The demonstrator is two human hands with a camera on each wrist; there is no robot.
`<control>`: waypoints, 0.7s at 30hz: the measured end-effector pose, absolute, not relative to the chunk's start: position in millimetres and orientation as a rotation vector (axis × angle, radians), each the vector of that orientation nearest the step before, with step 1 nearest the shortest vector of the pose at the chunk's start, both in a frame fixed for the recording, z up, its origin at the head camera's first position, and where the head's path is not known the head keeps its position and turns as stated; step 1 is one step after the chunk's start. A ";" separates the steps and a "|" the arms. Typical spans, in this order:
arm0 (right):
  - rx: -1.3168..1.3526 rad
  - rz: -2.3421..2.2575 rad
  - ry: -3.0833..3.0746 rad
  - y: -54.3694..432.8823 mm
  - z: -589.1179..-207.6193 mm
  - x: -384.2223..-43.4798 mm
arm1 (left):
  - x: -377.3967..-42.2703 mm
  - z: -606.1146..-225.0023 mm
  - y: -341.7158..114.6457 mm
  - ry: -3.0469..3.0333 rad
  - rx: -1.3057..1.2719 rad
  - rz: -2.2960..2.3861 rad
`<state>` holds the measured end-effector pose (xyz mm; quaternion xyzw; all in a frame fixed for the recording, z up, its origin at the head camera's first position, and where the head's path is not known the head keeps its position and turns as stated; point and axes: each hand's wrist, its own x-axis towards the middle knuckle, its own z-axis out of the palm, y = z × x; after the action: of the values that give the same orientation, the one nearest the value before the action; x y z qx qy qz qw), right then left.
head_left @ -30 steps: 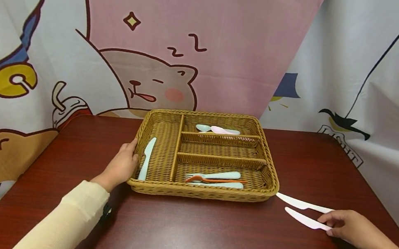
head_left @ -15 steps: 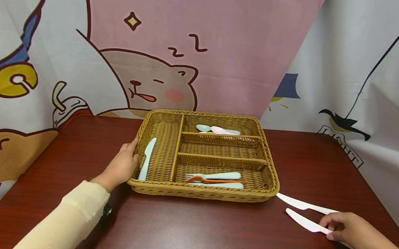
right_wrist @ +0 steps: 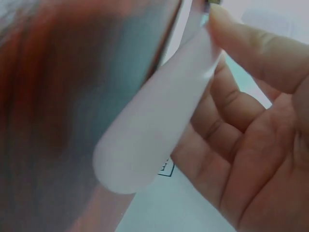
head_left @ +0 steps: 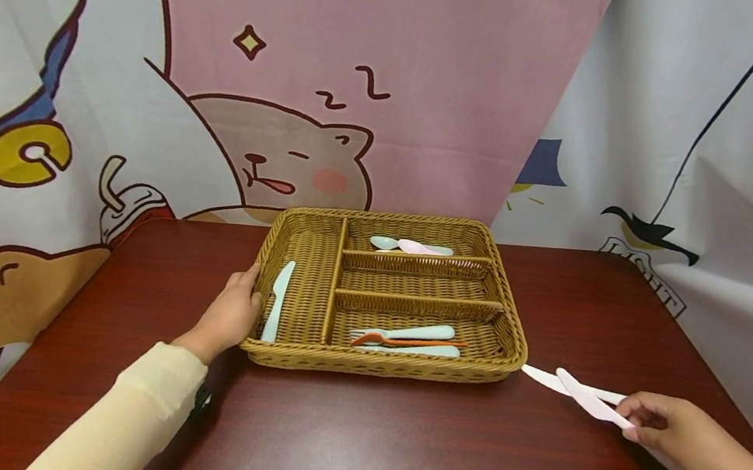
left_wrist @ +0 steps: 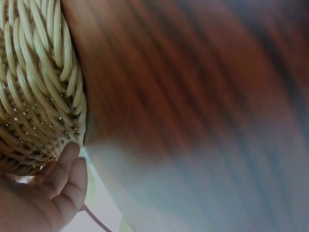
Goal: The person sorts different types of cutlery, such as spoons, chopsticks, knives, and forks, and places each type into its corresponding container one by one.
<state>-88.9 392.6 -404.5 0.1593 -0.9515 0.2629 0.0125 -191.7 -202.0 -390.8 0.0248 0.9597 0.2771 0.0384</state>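
A wicker cutlery tray [head_left: 371, 361] stands on the table, its inside split by dividers. My left hand [head_left: 232, 315] rests against the tray's left side; in the left wrist view its fingers [left_wrist: 72, 179] lie along the woven wall. Out to the right, my right hand [head_left: 670, 432] pinches a pale pink plastic knife [head_left: 592, 401] between thumb and fingers. Its blade points toward the tray, and the rounded handle end [right_wrist: 135, 154] shows large in the right wrist view. Beyond it a white knife [head_left: 542, 378] lies on the table with its tip at the tray's corner, overlapped by the held one.
In the tray's left compartment lies a light blue knife [head_left: 277, 301]. The front compartment has an orange fork [head_left: 413, 341] among pale blue cutlery. A pink spoon [head_left: 413, 247] and a pale green spoon [head_left: 385, 242] lie at the back. A printed curtain [head_left: 449, 103] hangs behind the table.
The pink knife's blade has swung up and away from me, now crossing over the white knife in the head view. My left hand and the tray have stayed put.
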 end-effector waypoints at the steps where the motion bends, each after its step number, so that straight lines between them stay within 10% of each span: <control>1: 0.450 0.789 -2.969 391.2 -401.8 -89.2 | -191.6 -390.5 -201.8 2.944 0.078 0.851; 21: 0.106 1.006 -2.719 331.8 -352.0 -115.0 | -190.4 -390.9 -201.8 2.929 0.073 0.852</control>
<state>-115.0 331.8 -352.0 0.0364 -0.9305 0.3441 0.1199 -190.4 -201.8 -390.9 0.0238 0.9589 0.2790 0.0449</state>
